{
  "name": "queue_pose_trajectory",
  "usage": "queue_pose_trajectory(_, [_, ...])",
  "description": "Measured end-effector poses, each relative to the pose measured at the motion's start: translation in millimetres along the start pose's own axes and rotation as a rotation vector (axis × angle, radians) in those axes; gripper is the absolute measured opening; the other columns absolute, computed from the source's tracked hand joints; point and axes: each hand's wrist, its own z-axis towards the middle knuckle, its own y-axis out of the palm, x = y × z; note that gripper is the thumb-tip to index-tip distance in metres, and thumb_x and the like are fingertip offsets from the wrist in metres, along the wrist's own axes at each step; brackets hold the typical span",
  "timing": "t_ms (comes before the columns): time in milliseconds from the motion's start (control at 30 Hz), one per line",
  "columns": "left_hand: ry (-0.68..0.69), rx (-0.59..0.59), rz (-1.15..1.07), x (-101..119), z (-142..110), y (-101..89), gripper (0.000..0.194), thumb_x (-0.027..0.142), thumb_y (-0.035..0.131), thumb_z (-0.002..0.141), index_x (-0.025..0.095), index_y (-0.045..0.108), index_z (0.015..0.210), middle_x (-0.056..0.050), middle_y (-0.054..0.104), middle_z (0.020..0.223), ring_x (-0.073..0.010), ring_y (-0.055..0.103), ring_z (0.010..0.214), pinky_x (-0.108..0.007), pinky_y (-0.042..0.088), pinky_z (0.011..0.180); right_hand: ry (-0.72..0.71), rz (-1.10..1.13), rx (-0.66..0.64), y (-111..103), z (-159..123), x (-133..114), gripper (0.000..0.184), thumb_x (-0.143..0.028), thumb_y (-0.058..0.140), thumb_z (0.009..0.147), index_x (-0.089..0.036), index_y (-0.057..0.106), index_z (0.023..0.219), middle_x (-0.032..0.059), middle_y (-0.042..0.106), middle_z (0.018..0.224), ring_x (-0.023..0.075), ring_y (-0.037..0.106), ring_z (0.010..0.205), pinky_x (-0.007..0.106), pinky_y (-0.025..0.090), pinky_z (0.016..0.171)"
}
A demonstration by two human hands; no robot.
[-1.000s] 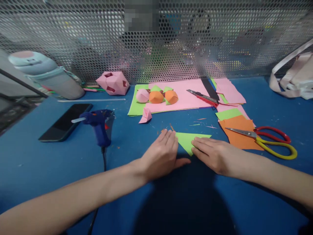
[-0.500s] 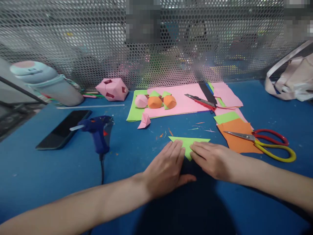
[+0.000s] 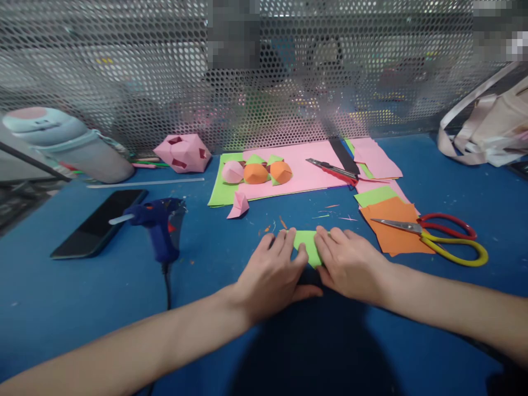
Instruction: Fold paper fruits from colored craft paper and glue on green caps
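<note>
A folded piece of light green paper lies on the blue table between my two hands. My left hand rests over its left part, fingers stretched out and somewhat apart, fingertips at the upper edge and thumb pointing right. My right hand covers the right part with fingers close together, its thumb tucked near the lower corner, holding the paper. Both side corners are hidden under the fingers. Just beyond stands a small folded pink paper piece. Colored scraps are scattered behind the paper.
Left: a blue hot glue gun, phone, glue stick, pink paper polyhedron and bottle. Behind: pink sheets with domed orange pieces and a utility knife. Right: scissors on orange paper, and a bag.
Both hands have shifted over the green paper's side corners, hiding them. My left index finger has bent. The whole view has slid slightly, so the table items appear further left.
</note>
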Motion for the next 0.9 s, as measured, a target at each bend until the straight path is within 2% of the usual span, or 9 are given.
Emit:
queue_pose_trajectory(133, [-0.057,-0.001,0.046,-4,-3,0.2,0.081,0.073,0.048,0.071,0.003,0.061,0.108,-0.031,0.057,0.118,-0.0417,0.057,0.107,-0.052,0.042,0.090,0.092,-0.126,-0.037,-2,-11,0,0.050,-0.029,0.042,0.086,0.012,0.058,0.112,0.0334,0.061,0.108,0.0373,0.059,0.090,0.045,0.044,0.070])
queue_pose_trajectory(267, [-0.110,-0.003,0.032,-9,-3,-2.0,0.079,0.073,0.047,0.072,0.002,0.062,0.105,-0.031,0.061,0.111,-0.0411,0.059,0.102,-0.052,0.045,0.085,0.145,-0.195,-0.067,-3,-16,4,0.051,-0.030,0.047,0.084,0.015,0.060,0.106,0.0354,0.064,0.094,0.0410,0.062,0.087,0.047,0.042,0.070])
queue_pose_trajectory(333, [-0.124,0.001,0.003,-13,-1,-3.7,0.071,0.069,0.045,0.077,0.005,0.063,0.102,-0.027,0.063,0.107,-0.0387,0.060,0.100,-0.051,0.046,0.083,0.170,-0.207,-0.077,-8,-17,8,0.049,-0.029,0.046,0.085,0.013,0.062,0.104,0.0308,0.067,0.079,0.0386,0.063,0.076,0.047,0.041,0.069])
queue_pose_trajectory(433, [-0.114,0.019,-0.044,-20,1,-4.5,0.058,0.060,0.049,0.081,0.010,0.060,0.109,-0.021,0.064,0.109,-0.0359,0.058,0.105,-0.051,0.046,0.086,0.216,-0.165,-0.075,-19,-16,16,0.041,-0.027,0.044,0.086,0.005,0.064,0.105,0.0180,0.064,0.060,0.0314,0.060,0.060,0.045,0.040,0.065])
queue_pose_trajectory(500, [-0.088,0.050,-0.084,-23,2,-2.6,0.057,0.056,0.053,0.081,0.011,0.056,0.116,-0.020,0.061,0.115,-0.0350,0.054,0.111,-0.051,0.044,0.091,0.212,-0.103,-0.059,-25,-14,20,0.037,-0.028,0.046,0.086,-0.002,0.064,0.105,0.0151,0.064,0.065,0.0302,0.059,0.065,0.043,0.040,0.064])
queue_pose_trajectory(567, [-0.056,0.100,-0.135,-25,3,1.5,0.059,0.053,0.055,0.080,0.010,0.053,0.120,-0.021,0.057,0.122,-0.0346,0.051,0.116,-0.052,0.041,0.096,0.182,-0.046,-0.036,-27,-12,23,0.035,-0.031,0.049,0.085,-0.007,0.061,0.108,0.0157,0.066,0.080,0.0302,0.059,0.076,0.041,0.040,0.067])
queue_pose_trajectory(667, [-0.012,0.172,-0.218,-27,5,10.1,0.049,0.043,0.056,0.084,0.009,0.052,0.119,-0.022,0.054,0.127,-0.0319,0.052,0.117,-0.048,0.045,0.095,0.158,-0.002,0.001,-22,-8,26,0.038,-0.032,0.050,0.086,-0.010,0.054,0.116,0.0161,0.065,0.098,0.0289,0.056,0.088,0.039,0.040,0.072])
queue_pose_trajectory(800, [0.040,0.242,-0.275,-30,10,17.9,0.017,0.021,0.049,0.088,0.015,0.061,0.099,-0.011,0.067,0.104,-0.0217,0.064,0.095,-0.037,0.053,0.082,0.199,0.035,0.020,-18,-5,31,0.043,-0.033,0.045,0.090,-0.007,0.047,0.125,0.0185,0.060,0.114,0.0311,0.055,0.099,0.043,0.042,0.081])
queue_pose_trajectory(900, [-0.029,0.305,-0.333,-33,10,13.4,0.014,0.016,0.047,0.088,0.015,0.061,0.090,-0.006,0.069,0.090,-0.0168,0.065,0.084,-0.029,0.053,0.076,0.260,0.097,0.030,-21,-6,35,0.048,-0.034,0.044,0.091,-0.005,0.044,0.128,0.0207,0.057,0.119,0.0341,0.054,0.105,0.047,0.044,0.085])
